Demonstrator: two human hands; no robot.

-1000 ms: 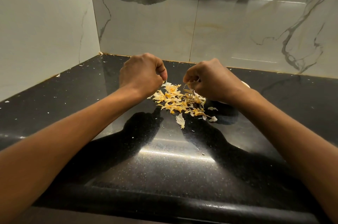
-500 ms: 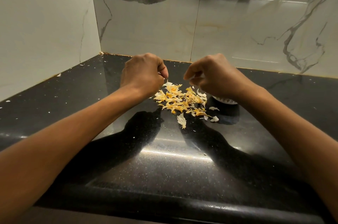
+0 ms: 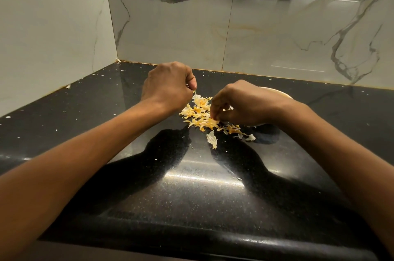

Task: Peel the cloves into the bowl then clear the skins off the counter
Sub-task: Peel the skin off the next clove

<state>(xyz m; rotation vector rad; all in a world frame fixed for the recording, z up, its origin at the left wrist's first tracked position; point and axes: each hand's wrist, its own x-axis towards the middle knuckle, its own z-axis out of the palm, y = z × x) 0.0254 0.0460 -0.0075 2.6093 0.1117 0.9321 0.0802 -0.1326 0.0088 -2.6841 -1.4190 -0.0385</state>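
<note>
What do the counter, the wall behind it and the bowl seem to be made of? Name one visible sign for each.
Counter: polished black stone, probably granite; pale speckles and mirror-like reflections.
Wall: glossy marble or marble-look tile; grey veins, straight joints.
Bowl: pale and smooth, perhaps ceramic; mostly hidden behind the right hand, so uncertain.

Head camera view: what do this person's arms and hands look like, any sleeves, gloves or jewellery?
Both arms are bare as far as the frame shows: the left forearm and right forearm carry no sleeve, watch or bracelet. The left hand and right hand are ungloved, and no ring shows on the fingers that are visible.
</note>
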